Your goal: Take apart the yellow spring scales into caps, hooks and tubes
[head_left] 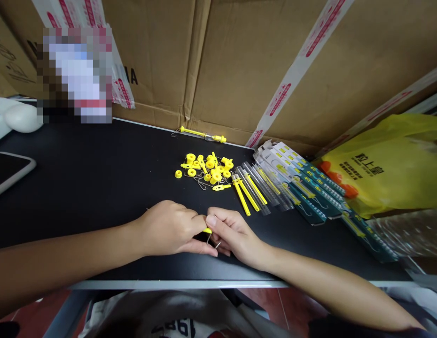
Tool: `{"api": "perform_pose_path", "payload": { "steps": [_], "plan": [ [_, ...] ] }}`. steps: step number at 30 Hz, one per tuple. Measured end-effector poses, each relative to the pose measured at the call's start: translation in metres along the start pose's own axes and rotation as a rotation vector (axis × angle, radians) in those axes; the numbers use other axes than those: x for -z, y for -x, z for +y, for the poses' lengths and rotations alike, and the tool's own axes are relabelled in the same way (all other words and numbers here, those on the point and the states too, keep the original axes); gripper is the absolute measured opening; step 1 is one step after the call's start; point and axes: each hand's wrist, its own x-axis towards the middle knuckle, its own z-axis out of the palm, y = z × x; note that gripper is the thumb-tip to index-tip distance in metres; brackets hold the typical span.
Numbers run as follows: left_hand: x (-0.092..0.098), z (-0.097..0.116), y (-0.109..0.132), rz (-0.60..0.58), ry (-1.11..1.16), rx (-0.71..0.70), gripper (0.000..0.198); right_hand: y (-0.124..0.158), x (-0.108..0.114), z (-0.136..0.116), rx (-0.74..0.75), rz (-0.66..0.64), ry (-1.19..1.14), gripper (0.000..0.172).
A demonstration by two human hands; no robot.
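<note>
Close to the table's front edge, my left hand (172, 228) and my right hand (238, 237) meet fingertip to fingertip. Both are closed on a small yellow plastic piece (207, 230), which is mostly hidden by the fingers. A bent wire hook (217, 244) sticks out below it, between the hands. Just beyond lies a loose pile of yellow plastic caps (215, 177) mixed with wire hooks and springs. To the right of the pile are several yellow rods (242, 197) and clear plastic tubes (255, 190).
An assembled spring scale (193, 132) lies at the back edge. Printed spring scale boxes (303, 188) fan out at right, beside a yellow plastic bag (391, 169). A phone (10, 171) and a white rounded object (23, 117) are at left. Large cardboard boxes (225, 70) wall off the back.
</note>
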Motion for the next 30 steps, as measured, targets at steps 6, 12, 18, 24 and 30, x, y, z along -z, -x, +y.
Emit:
{"api": "perform_pose_path", "payload": {
  "steps": [6, 12, 18, 24, 30],
  "plan": [
    [0.002, 0.003, -0.001, -0.012, 0.044, 0.004, 0.047, 0.005, 0.0, -0.004, 0.17, 0.034, 0.257, 0.038],
    [-0.001, 0.0, 0.0, 0.03, -0.106, -0.008, 0.048, -0.001, 0.0, -0.001, 0.063, 0.047, 0.111, 0.039],
    [-0.003, -0.004, -0.001, 0.032, -0.169, -0.012, 0.049, -0.008, 0.002, 0.0, -0.011, 0.029, -0.027, 0.041],
    [-0.001, -0.005, -0.001, 0.019, -0.127, -0.021, 0.05, -0.009, 0.004, 0.002, -0.029, 0.007, -0.068, 0.042],
    [-0.002, -0.006, 0.0, 0.003, -0.078, -0.02, 0.05, -0.005, 0.005, 0.002, 0.057, 0.011, 0.12, 0.041]
  ]
}}
